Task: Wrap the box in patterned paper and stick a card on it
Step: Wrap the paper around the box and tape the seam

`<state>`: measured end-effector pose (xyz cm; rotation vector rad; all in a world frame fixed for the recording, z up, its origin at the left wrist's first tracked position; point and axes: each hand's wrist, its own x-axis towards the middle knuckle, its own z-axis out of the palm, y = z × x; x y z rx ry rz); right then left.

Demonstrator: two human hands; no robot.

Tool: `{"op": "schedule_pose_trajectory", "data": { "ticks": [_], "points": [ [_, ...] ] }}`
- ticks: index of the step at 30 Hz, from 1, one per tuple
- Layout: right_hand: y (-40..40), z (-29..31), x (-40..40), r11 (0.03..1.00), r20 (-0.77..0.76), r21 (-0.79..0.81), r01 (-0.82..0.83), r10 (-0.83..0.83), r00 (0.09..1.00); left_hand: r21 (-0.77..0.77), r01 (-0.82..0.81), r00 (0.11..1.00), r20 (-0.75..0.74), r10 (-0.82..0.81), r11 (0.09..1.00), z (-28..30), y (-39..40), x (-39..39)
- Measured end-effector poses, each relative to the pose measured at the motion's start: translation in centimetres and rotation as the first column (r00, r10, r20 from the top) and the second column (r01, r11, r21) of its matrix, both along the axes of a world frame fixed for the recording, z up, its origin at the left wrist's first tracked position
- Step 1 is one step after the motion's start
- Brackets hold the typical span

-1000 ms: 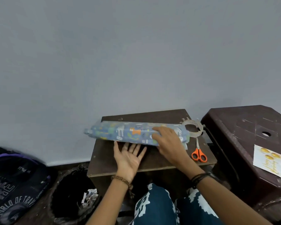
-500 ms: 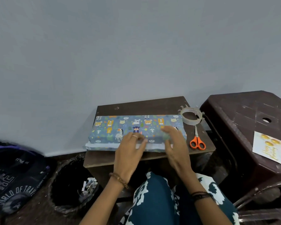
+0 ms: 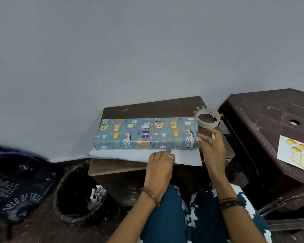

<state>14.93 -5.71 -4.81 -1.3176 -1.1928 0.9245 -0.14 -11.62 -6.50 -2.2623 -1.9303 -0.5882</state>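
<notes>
**A:** Where is the box (image 3: 146, 133) right now?

**B:** Lying flat on the small table (image 3: 153, 106), long side toward the person, already covered in the animal-print paper (image 3: 144, 156). A white flap of that paper sticks out from under the box's near edge, toward the person.

**A:** And the hands?

**B:** The left hand (image 3: 161, 163) rests on that flap just in front of the box, fingers bent and pressing it down; it doesn't seem to pinch anything. The right hand (image 3: 211, 146) hovers at the box's right end, fingers loose and spread, holding nothing, with the tape roll (image 3: 208, 118) just beyond it.

**A:** How would the box handle?

**B:** My guess is light and stiff: a long, flat carton that keeps its shape. The paper looks glossy, so it may slide under the fingers, and it will probably crease or tear if pulled hard. I'd hold the box by its long edges or press flat on top, and lift the flap by its free edge, drawing it up evenly.

**A:** And the card?

**B:** The card (image 3: 295, 153) lies on the dark stool (image 3: 263, 120) to the right of the box, well apart from it. Thin and bendable, I'd think; best picked up by an edge.
</notes>
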Motion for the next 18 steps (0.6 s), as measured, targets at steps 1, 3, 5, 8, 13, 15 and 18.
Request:
{"op": "schedule_pose_trajectory", "data": {
  "ticks": [1,3,5,8,13,15,18],
  "points": [
    [0.2,-0.1,0.0,1.0,-0.007,-0.007,-0.003,0.003,1.0,-0.003,-0.001,1.0,0.024,0.001,1.0,-0.1,0.0,0.3],
    [0.4,-0.2,0.0,1.0,-0.02,-0.014,-0.012,0.012,1.0,-0.036,-0.007,0.996,0.091,0.01,0.999,-0.4,-0.1,0.6],
    [0.5,-0.3,0.1,1.0,-0.025,-0.007,-0.029,0.028,0.999,-0.069,-0.025,0.991,0.128,0.034,0.997,-0.7,-0.3,0.8],
    [0.7,-0.4,0.1,0.998,-0.003,0.009,-0.054,0.054,0.999,-0.099,-0.055,0.985,0.155,0.07,0.994,-0.5,-0.3,1.0],
    [1.0,-0.6,0.1,0.995,0.006,-0.001,-0.102,0.102,0.995,-0.098,-0.055,0.982,0.176,0.071,0.994,-0.1,-0.7,1.7],
    [1.2,-0.6,0.1,0.994,0.015,-0.011,-0.107,0.108,0.994,-0.104,-0.049,0.986,0.155,0.065,0.993,0.3,-0.9,2.0],
    [1.2,-0.6,0.2,0.994,0.027,-0.021,-0.111,0.111,0.993,-0.104,-0.05,0.991,0.122,0.062,0.993,0.7,-0.9,2.1]
  ]
}}
